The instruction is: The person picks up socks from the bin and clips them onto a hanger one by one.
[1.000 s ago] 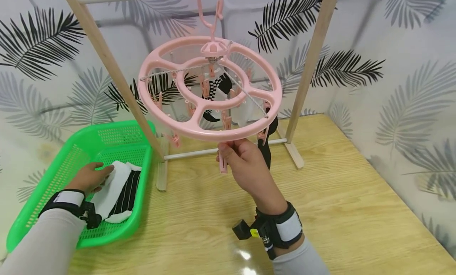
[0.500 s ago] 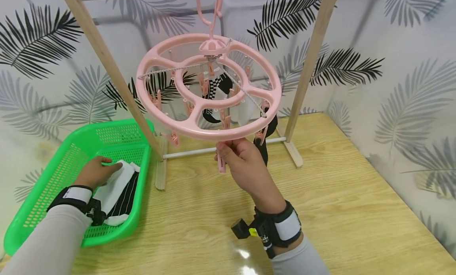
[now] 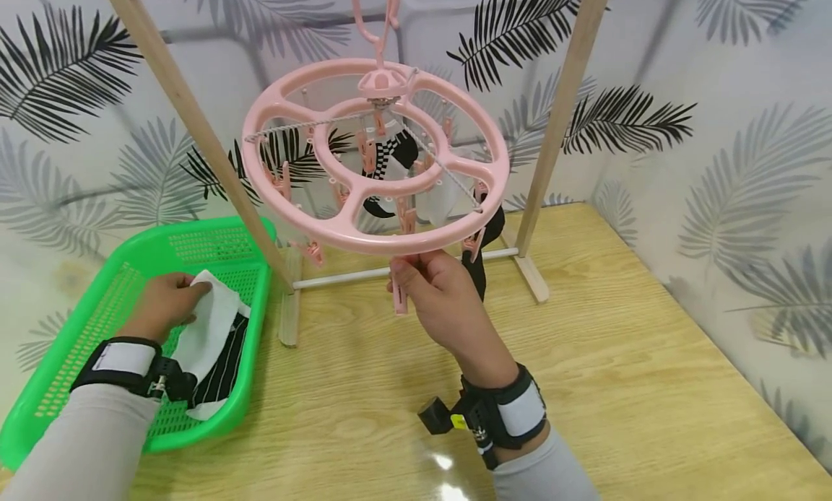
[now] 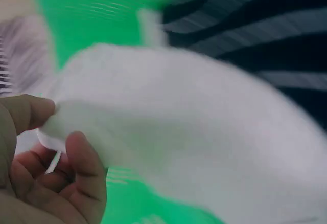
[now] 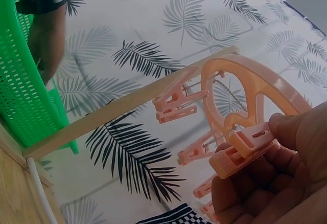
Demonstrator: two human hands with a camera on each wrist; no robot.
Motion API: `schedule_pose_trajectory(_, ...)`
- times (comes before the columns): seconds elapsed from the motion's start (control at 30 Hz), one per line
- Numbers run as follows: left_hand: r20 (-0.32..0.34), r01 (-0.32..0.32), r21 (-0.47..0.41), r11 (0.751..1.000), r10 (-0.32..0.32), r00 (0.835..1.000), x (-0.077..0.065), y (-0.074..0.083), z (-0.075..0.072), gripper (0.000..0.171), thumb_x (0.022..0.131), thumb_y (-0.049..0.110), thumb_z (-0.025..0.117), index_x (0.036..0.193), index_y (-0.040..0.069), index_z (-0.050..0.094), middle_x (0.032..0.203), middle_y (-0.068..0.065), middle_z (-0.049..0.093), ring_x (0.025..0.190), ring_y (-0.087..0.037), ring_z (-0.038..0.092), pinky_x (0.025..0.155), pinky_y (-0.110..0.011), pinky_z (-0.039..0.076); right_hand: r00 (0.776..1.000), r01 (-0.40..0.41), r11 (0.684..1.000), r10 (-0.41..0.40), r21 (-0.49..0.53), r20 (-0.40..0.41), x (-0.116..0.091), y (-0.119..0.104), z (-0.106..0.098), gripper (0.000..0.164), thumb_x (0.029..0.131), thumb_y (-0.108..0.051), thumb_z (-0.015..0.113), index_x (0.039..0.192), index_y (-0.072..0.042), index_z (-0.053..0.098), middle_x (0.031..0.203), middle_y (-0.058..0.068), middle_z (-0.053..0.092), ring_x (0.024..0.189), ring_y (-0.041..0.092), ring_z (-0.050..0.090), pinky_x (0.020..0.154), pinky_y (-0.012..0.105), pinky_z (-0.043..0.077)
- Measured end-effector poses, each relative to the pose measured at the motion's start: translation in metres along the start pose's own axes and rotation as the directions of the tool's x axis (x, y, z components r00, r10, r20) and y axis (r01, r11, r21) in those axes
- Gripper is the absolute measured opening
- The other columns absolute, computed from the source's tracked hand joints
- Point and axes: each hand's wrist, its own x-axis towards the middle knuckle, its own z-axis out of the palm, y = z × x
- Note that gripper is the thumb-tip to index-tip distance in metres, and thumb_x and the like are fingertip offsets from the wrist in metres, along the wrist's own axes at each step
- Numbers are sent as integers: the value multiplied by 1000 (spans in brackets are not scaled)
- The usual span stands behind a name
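Observation:
My left hand (image 3: 164,305) pinches one end of a white sock (image 3: 209,325) inside the green basket (image 3: 258,342). In the left wrist view the sock (image 4: 168,96) hangs from thumb and fingers, blurred. Beneath it lies a black sock with white stripes (image 3: 224,371). My right hand (image 3: 442,299) holds a pink clothespin (image 3: 399,295) under the near rim of the round pink hanger (image 3: 364,242). Seen from the right wrist, the clothespin (image 5: 245,144) sits between thumb and fingers with no cloth in its jaws.
A wooden rack (image 3: 175,82) carries the hanger, with several other clothespins (image 3: 282,180) dangling around it. A checkered sock (image 3: 382,158) and a black sock (image 3: 477,270) hang at its back and right. The rack's feet (image 3: 533,279) stand on the wooden table (image 3: 624,371).
My left hand has taken hold of the white sock and lifted its end a little from the striped one. The right hand keeps its grip on the clothespin, nearly still.

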Motion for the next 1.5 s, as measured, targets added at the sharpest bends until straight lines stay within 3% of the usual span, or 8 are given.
schedule_pose_trajectory(0.13, -55, -49, -78, 996, 45, 997, -14, 30, -11, 57, 104, 39, 44, 130, -11, 48, 120, -22, 53, 83, -7, 55, 66, -21, 54, 1000, 10, 1000, -10, -2, -5, 0, 0, 0, 17, 104, -13, 52, 100, 0, 62, 79, 12, 59, 62, 25, 56, 56, 29, 43)
schedule_pose_trajectory(0.3, -164, -121, -158, 980, 95, 982, -34, 66, -19, 47, 102, 36, 49, 123, -6, 51, 104, -8, 53, 78, -4, 56, 64, -19, 55, 1000, -5, 1000, 4, -8, -11, 0, 0, 0, 17, 104, -12, 52, 101, 0, 62, 78, 12, 59, 63, 25, 57, 57, 30, 44)
schedule_pose_trajectory(0.53, -350, -222, -227, 948, 133, 927, -79, 109, -16, 21, 99, 27, 60, 103, 7, 56, 94, 5, 58, 72, -5, 60, 62, -18, 54, 999, -33, 999, 32, -35, -19, -1, 1, -1, 18, 104, -14, 51, 107, -1, 63, 82, 12, 60, 67, 25, 57, 58, 30, 45)
schedule_pose_trajectory(0.7, -414, -295, -463, 836, 90, 906, -111, 125, 8, 14, 94, 17, 70, 100, 6, 63, 97, -1, 63, 81, -11, 62, 66, -17, 54, 998, -52, 998, 50, -37, -36, -3, 1, -4, 18, 104, -17, 52, 105, -3, 64, 80, 11, 61, 66, 26, 56, 56, 30, 43)
schedule_pose_trajectory(0.77, -422, -311, -481, 820, 95, 902, -121, 129, 20, 15, 93, 15, 72, 100, 3, 65, 94, -1, 64, 83, -13, 63, 68, -17, 54, 998, -46, 998, 44, -34, -35, -4, 1, -4, 19, 104, -17, 52, 103, -3, 65, 79, 11, 60, 65, 26, 56, 56, 29, 42)
schedule_pose_trajectory(0.93, -384, -330, -294, 897, 205, 900, -135, 138, 47, 24, 96, 23, 67, 107, 1, 66, 96, 0, 66, 86, -10, 62, 71, -18, 53, 1000, -22, 999, 21, -43, -11, -2, 0, -4, 19, 104, -19, 52, 102, -4, 64, 74, 11, 58, 61, 26, 50, 54, 29, 38)
schedule_pose_trajectory(1.3, -209, -346, -204, 916, 304, 929, -140, 154, 92, 20, 100, 19, 61, 113, 5, 68, 97, -11, 67, 86, -19, 61, 69, -27, 55, 1000, -19, 997, 17, -78, -19, -4, 4, -3, 18, 104, -20, 53, 106, -6, 64, 73, 10, 58, 62, 25, 51, 53, 29, 37)
schedule_pose_trajectory(1.5, -178, -386, -142, 912, 360, 916, -134, 155, 102, 13, 99, 16, 61, 108, 8, 67, 93, -7, 67, 84, -19, 61, 72, -36, 52, 999, 26, 997, -27, -68, -22, 1, 4, -5, 18, 105, -19, 51, 103, -5, 63, 72, 10, 57, 63, 26, 53, 55, 30, 40)
